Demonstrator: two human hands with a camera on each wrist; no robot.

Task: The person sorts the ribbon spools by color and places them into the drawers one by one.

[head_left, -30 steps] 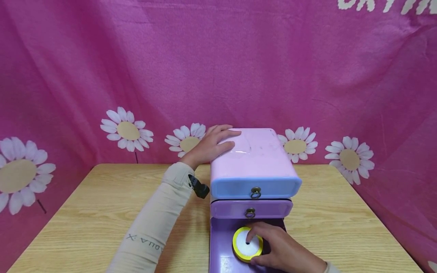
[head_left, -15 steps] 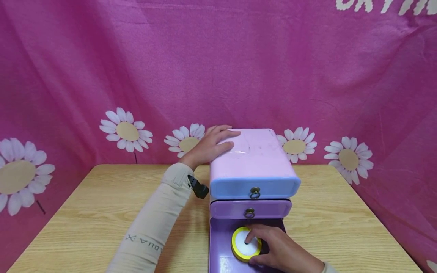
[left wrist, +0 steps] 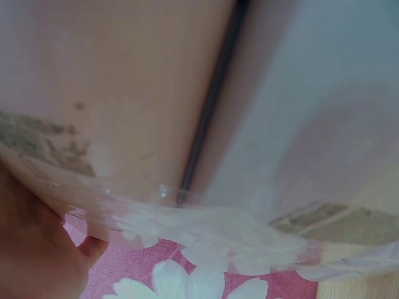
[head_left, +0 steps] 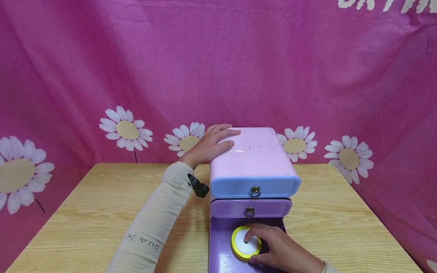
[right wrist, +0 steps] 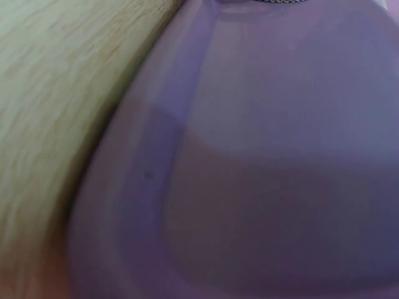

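A small drawer cabinet (head_left: 252,159) with a pink top stands on the table. Its blue top drawer (head_left: 232,187) and purple middle drawer (head_left: 228,209) look pushed in, while the purple bottom drawer (head_left: 218,242) is pulled out. My left hand (head_left: 211,146) rests on the left side of the cabinet top, fingers spread; part of it shows in the left wrist view. In the bottom drawer, my right hand (head_left: 281,246) grips a yellow ribbon roll (head_left: 244,248) with a white centre, thumb at its edge and a finger at its middle hole. The drawer's front is cut off in the head view.
The wooden table (head_left: 129,197) extends on both sides of the cabinet. Behind it hangs a pink cloth (head_left: 205,68) printed with white daisies. Ring pulls (head_left: 255,192) hang on the drawer fronts. Purple drawer surface (right wrist: 249,156) fills most of the right wrist view.
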